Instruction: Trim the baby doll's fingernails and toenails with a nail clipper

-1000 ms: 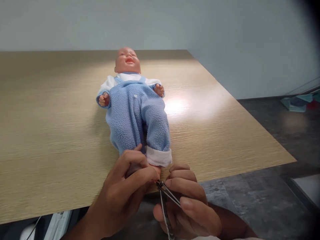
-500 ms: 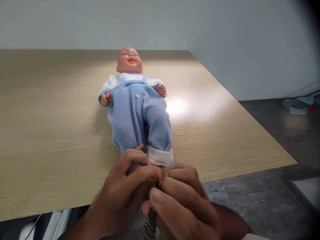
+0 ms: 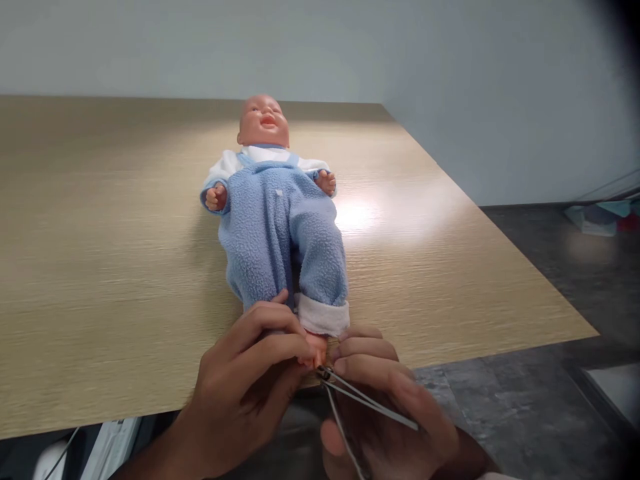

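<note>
A baby doll (image 3: 265, 220) in blue fleece overalls and a white top lies on its back, its feet toward me. Just below a white trouser cuff (image 3: 324, 316), its bare foot (image 3: 316, 348) shows, with the toes at the table's front edge. My left hand (image 3: 245, 380) is closed, its fingertips pinching that foot from the left. In my right hand (image 3: 395, 393) is a silver nail clipper (image 3: 345, 390), its lever and body spread apart between thumb and fingers. The clipper's head meets the toes. The other foot is hidden behind my left hand.
The doll rests on a light wooden table (image 3: 125, 267), its front edge close to my wrists. A grey wall (image 3: 300, 47) stands behind. Below left are a white rounded object (image 3: 51, 460) and a white box-like item (image 3: 110, 448). Dark flooring (image 3: 515, 393) lies right.
My right thumb has moved down and away from the fingers, and the nail clipper has spread into view. My left hand stays on the foot. The view has shifted slightly.
</note>
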`<state>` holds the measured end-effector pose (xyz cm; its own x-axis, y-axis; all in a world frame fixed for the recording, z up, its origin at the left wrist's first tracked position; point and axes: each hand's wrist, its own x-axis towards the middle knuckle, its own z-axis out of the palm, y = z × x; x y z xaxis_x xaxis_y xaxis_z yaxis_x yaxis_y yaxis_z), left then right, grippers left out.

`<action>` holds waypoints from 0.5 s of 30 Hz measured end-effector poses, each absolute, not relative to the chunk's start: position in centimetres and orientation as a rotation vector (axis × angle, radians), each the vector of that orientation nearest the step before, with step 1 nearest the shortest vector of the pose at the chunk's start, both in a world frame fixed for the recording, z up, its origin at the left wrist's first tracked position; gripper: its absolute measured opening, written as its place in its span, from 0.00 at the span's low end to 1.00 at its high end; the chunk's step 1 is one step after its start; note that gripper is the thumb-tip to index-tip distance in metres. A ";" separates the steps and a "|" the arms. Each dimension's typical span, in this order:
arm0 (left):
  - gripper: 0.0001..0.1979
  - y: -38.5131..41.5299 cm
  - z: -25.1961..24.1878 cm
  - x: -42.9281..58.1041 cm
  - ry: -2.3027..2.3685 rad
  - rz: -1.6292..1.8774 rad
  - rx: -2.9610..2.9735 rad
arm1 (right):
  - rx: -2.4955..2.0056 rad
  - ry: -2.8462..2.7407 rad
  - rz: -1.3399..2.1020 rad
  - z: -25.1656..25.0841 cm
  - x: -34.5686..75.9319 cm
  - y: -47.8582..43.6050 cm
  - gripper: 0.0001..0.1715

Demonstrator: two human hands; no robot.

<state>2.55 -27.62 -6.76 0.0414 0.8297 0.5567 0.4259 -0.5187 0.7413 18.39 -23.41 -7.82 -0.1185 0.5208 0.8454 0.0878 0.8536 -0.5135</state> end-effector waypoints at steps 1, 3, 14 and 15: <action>0.13 -27.6 -6.8 2.6 1.270 1.475 1.951 | -0.446 -1.635 0.369 -7.8 18.1 -23.3 0.26; 0.13 -27.7 -6.8 2.6 1.273 1.484 1.943 | -0.418 -1.592 0.331 -7.9 17.5 -23.2 0.26; 0.12 -27.8 -6.9 2.5 1.274 1.474 1.946 | -0.408 -1.517 0.317 -8.8 16.0 -23.6 0.20; 0.12 -27.8 -6.9 2.5 1.276 1.471 1.945 | -0.432 -1.581 0.296 -8.9 16.3 -23.6 0.22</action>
